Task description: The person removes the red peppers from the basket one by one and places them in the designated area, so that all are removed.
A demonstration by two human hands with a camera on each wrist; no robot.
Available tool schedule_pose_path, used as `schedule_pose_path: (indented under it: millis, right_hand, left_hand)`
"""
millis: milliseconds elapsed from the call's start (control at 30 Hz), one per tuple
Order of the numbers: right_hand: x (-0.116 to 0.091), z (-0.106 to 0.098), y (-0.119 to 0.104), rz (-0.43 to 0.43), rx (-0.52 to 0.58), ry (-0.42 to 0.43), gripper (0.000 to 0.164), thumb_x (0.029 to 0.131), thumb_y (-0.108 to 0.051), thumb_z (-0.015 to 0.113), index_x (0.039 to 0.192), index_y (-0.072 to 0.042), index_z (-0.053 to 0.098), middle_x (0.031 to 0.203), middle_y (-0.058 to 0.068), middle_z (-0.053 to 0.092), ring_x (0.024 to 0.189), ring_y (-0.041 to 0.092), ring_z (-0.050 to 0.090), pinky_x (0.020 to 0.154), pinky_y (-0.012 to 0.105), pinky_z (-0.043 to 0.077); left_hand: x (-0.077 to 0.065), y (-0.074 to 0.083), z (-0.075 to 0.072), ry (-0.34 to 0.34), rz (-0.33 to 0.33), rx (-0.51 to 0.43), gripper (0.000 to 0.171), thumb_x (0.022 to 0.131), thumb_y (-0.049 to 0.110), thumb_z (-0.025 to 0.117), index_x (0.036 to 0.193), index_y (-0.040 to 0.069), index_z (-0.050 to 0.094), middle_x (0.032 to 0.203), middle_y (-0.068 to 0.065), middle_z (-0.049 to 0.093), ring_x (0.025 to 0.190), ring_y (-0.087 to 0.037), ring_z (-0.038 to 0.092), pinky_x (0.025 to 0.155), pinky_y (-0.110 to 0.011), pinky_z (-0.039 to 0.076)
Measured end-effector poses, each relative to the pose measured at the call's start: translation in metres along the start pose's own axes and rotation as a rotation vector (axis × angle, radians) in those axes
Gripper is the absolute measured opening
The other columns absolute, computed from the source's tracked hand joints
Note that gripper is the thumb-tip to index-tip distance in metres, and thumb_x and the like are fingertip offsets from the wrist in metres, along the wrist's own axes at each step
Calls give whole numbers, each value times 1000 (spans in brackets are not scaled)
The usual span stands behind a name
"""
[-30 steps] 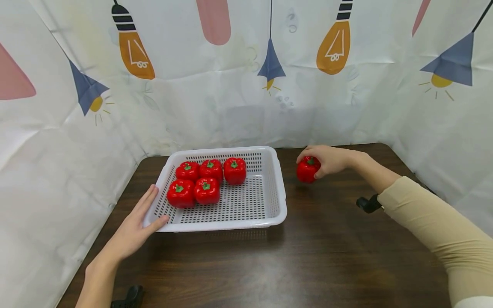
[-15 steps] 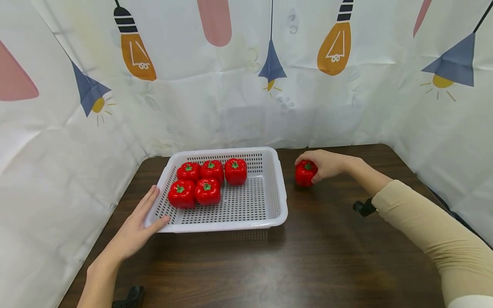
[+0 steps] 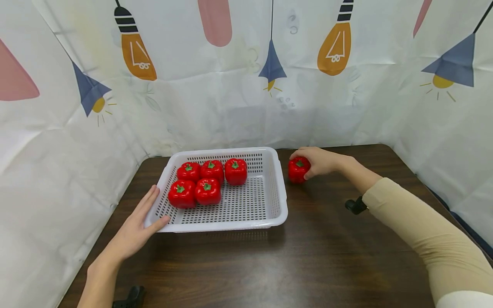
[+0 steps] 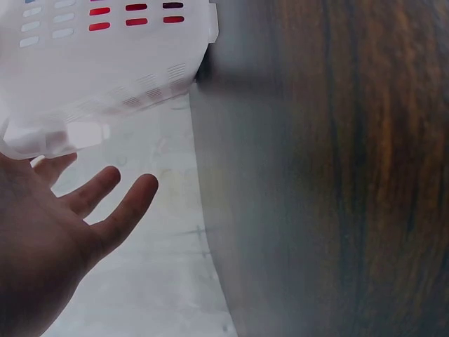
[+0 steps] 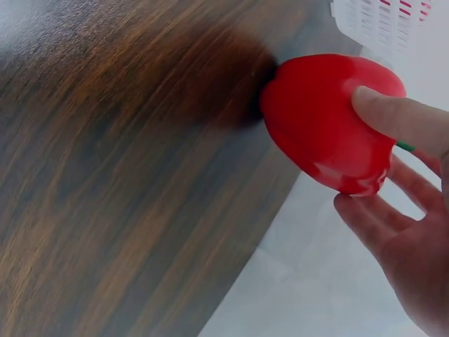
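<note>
My right hand grips a red bell pepper just right of the white plastic basket. In the right wrist view the thumb presses one side of the pepper and the fingers lie on the other; its bottom is close to the table. My left hand rests at the basket's left end, fingers straight along the outside and thumb over the front corner. The left wrist view shows the spread fingers beside the basket wall. Several red bell peppers with green stems sit in the basket's left and middle part.
The dark wooden table extends in front of the basket and to its right. A white curtain printed with lamps hangs close behind the table and along both sides. A black wrist mount sticks out under the right sleeve.
My right hand has moved left with the bell pepper, bringing it nearer the basket's right rim. My left hand and the peppers in the basket have stayed put.
</note>
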State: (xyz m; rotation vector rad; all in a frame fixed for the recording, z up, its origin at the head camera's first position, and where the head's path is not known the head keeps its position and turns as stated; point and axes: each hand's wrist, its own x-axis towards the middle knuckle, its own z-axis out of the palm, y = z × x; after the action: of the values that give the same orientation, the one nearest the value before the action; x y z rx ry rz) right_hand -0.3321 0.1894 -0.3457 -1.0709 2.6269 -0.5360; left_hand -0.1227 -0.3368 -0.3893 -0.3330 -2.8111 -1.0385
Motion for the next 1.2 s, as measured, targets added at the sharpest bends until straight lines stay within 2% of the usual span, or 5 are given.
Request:
schedule_pose_path:
  millis: [67, 300, 767, 1033, 1200]
  right_hand:
    - [2, 1, -1, -6, -10, 10, 64, 80, -5, 83, 139, -6, 57, 133, 11, 58, 120, 34, 53, 98, 54, 49]
    - [6, 3, -2, -19, -22, 38, 63, 81, -5, 82, 139, -5, 57, 136, 14, 57, 122, 35, 52, 100, 55, 47]
    - [9, 4, -5, -29, 14, 50, 67, 81, -6, 86, 141, -3, 55, 140, 14, 57, 127, 35, 51, 104, 54, 46]
    - [9, -13, -11, -37, -1, 60, 68, 84, -10, 84, 144, -2, 53, 147, 16, 52, 138, 39, 43, 112, 58, 36]
    - [16, -26, -22, -48, -34, 80, 63, 86, -12, 83, 142, -4, 55, 143, 16, 54, 134, 38, 47, 109, 58, 40]
  left_hand:
    - [0, 0, 0, -1, -1, -4, 87, 96, 31, 72, 166, 17, 21, 171, -10, 12, 146, -46, 27, 108, -67, 30]
    - [0, -2, 1, 1, -2, -3, 87, 96, 31, 72, 166, 19, 21, 171, -6, 12, 146, -45, 28, 111, -60, 31]
    - [2, -2, 1, 0, 2, -16, 88, 95, 31, 72, 166, 16, 21, 171, -9, 11, 145, -47, 28, 103, -73, 33]
    - [1, -4, 1, 2, 7, -22, 88, 95, 30, 73, 166, 16, 21, 171, -9, 11, 146, -48, 26, 105, -73, 30]
    - [1, -5, 1, 2, 7, -27, 88, 95, 30, 72, 166, 17, 21, 171, -7, 10, 147, -47, 25, 104, -74, 30]
